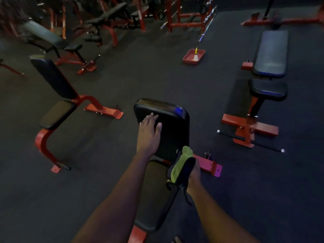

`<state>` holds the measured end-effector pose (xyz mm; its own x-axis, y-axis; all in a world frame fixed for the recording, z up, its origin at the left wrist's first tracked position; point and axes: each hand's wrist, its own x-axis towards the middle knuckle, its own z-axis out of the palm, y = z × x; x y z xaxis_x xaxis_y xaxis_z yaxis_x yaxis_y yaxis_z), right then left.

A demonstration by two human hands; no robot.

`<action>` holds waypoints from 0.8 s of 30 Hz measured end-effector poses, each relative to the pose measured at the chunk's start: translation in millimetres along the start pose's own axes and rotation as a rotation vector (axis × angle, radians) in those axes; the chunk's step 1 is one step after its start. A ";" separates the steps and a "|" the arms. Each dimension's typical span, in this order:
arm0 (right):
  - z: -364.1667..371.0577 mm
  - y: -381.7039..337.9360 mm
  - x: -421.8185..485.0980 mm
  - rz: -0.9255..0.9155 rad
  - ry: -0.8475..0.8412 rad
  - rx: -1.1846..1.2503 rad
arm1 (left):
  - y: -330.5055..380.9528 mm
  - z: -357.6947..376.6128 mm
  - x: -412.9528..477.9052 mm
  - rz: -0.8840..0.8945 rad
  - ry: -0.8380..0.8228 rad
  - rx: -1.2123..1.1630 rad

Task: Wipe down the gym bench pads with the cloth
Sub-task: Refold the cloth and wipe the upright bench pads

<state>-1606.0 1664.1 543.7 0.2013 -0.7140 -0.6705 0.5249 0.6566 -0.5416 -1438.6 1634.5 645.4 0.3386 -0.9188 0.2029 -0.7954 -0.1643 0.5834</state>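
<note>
We see a dim gym with a dark rubber floor [157, 76]. An upright bench [54, 79] on a red frame stands at left, a flat bench [270, 53] at right. Further back, a red tray [190, 61] sits on the floor near a barbell [206, 26], with red racks [169, 14] behind.

A red tray [190, 62] with a bottle [195, 56] sits on the floor [157, 81] near a barbell [206, 25].

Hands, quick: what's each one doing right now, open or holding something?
Left hand: open, fingers flat on the backrest pad.
Right hand: closed around the green cloth.
</note>
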 end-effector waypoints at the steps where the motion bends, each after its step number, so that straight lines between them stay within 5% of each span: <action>1: -1.9 1.7 -4.6 0.028 -0.009 -0.020 | -6.2 -4.3 -14.8 -0.037 -0.008 -0.017; 6: -25.9 5.9 -28.5 -0.091 -0.144 -0.688 | -32.8 -21.3 -111.2 -0.242 0.078 -0.068; 17: -54.8 53.7 -65.6 -0.161 -0.648 -1.340 | -36.0 -15.6 -316.5 -0.768 0.337 -0.073; 24: -67.7 133.3 -34.0 -0.676 -0.923 -1.795 | -103.0 31.9 -377.6 -0.937 0.398 -0.034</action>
<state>-1598.9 1792.4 460.0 0.9075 -0.3970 -0.1371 -0.3774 -0.6277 -0.6809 -1500.6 1986.9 483.6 0.9656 -0.2383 -0.1037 -0.1115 -0.7402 0.6631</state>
